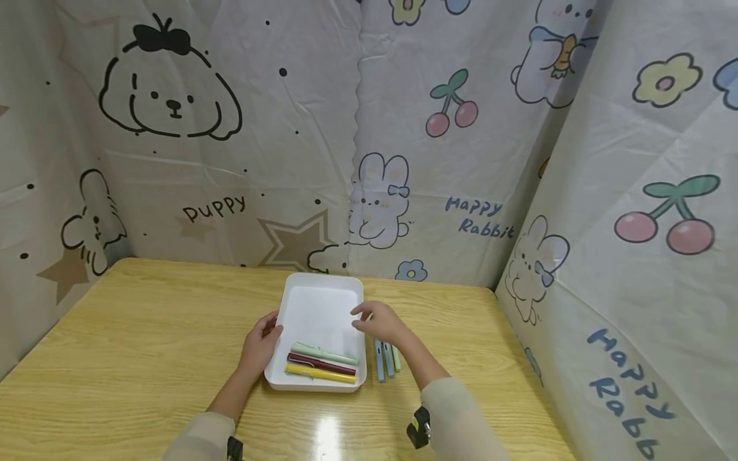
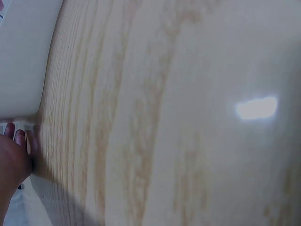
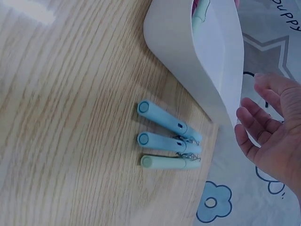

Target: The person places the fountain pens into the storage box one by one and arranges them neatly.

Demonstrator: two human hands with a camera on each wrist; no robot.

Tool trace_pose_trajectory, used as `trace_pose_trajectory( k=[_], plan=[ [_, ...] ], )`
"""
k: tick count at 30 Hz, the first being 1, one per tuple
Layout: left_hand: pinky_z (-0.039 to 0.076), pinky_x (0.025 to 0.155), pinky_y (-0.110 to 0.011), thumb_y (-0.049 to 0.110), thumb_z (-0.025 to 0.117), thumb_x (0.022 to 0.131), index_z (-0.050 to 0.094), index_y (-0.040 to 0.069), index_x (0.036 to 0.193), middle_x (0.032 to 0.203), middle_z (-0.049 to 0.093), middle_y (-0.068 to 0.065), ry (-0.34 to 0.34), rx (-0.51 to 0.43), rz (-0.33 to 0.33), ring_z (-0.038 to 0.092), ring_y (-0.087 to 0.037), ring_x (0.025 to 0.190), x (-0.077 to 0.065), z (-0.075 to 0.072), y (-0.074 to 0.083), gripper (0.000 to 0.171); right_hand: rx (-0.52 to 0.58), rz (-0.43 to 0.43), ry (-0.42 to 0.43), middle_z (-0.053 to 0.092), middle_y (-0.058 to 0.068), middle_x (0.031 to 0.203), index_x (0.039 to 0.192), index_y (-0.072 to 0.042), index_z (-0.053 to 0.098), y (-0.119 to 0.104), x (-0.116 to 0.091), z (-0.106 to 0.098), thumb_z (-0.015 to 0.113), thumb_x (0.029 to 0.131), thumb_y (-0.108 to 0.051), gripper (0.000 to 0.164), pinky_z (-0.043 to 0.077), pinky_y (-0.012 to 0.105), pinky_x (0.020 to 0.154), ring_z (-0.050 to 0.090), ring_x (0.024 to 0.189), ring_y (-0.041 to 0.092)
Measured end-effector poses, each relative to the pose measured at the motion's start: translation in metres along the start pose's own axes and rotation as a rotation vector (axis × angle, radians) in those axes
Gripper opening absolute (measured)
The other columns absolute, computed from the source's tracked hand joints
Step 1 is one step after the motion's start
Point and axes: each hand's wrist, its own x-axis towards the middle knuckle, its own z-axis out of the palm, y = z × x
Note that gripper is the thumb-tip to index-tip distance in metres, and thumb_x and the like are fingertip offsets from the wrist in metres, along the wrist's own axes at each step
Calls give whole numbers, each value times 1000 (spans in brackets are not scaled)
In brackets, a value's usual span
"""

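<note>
the right hand [image 1: 379, 321] hangs at the right rim of the white tray [image 1: 323, 307], thumb apart from the loosely bent fingers with nothing between them; whether it touches the rim i cannot tell. to the near left of that hand, well below its fingertips, three pens lie inside the tray: the pale green pen [image 1: 324, 353] closest to the hand, the dark red pen [image 1: 321, 364] next, the yellow pen [image 1: 320, 374] farthest. on the near side of the same hand, on the wooden table [image 1: 173, 320] outside the tray's right wall, lie the first blue pen [image 3: 162, 117], the second blue pen [image 3: 162, 142] and the light green pen [image 3: 164, 162], the first blue one nearest the wall. the left hand [image 1: 259, 342] rests against the tray's left wall, thumb and fingers apart, but i cannot tell whether it pinches the rim; the three pens inside lie to its right, across the wall. beyond both hands hangs a printed cloth [image 1: 288, 173]
</note>
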Motion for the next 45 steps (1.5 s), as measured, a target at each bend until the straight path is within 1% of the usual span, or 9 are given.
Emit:
trace_pose_trajectory(
  k=[6,10,18,23,28,32,37,40,45],
  plan=[
    [36,104,-43,16,43,99,38,6,141,137,44,-21,-5,4,-8,43,-30,121,0,0,0,44,34,38,30,63,10,94,113,-4,65,11,-6,-6,61,88,-19,29,45,25,60,55,80,17],
    [36,105,-44,16,42,99,38,7,141,137,44,-20,-5,7,-13,43,-30,122,0,0,0,43,36,49,69,63,10,92,111,-4,66,22,-9,-9,62,87,-18,27,45,26,61,56,82,18],
    [36,105,-45,18,42,99,37,8,141,137,44,-19,0,5,-20,43,-30,122,0,0,-1,44,74,122,122,62,9,90,111,-1,65,39,-20,-11,64,87,-17,29,44,27,62,54,78,17],
    [36,104,-44,18,41,99,36,9,142,137,43,-18,-4,13,-24,42,-29,122,-1,1,-1,44,98,167,158,61,10,88,110,-1,65,48,-25,-12,64,87,-16,27,43,27,61,52,75,17],
    [36,104,-44,18,42,99,37,8,142,137,43,-19,0,11,-18,43,-30,122,-1,1,-2,44,117,209,181,61,9,88,108,-2,66,59,-29,-10,64,87,-16,26,44,29,64,53,79,18],
    [36,104,-43,17,42,99,37,8,141,137,44,-20,0,6,-18,43,-29,122,-1,1,-2,43,126,246,184,61,12,95,111,0,65,67,-32,-6,64,88,-18,29,47,34,71,55,87,21],
    [36,104,-44,17,42,99,38,7,141,136,44,-20,1,9,-9,43,-30,121,-2,1,-2,43,167,315,194,60,14,105,113,-2,64,74,-35,-2,63,89,-19,30,48,39,79,55,96,25],
    [36,104,-44,17,43,99,38,7,141,136,45,-20,1,10,-9,43,-30,121,-2,1,-2,43,172,341,208,60,15,106,112,-2,64,76,-37,0,62,89,-19,29,48,41,82,56,97,26],
    [36,104,-44,16,42,99,38,7,140,135,45,-20,2,10,-6,43,-30,121,-3,1,-1,43,148,346,216,61,16,103,113,-1,64,81,-39,4,62,88,-19,30,49,40,79,57,94,25]
  ],
)
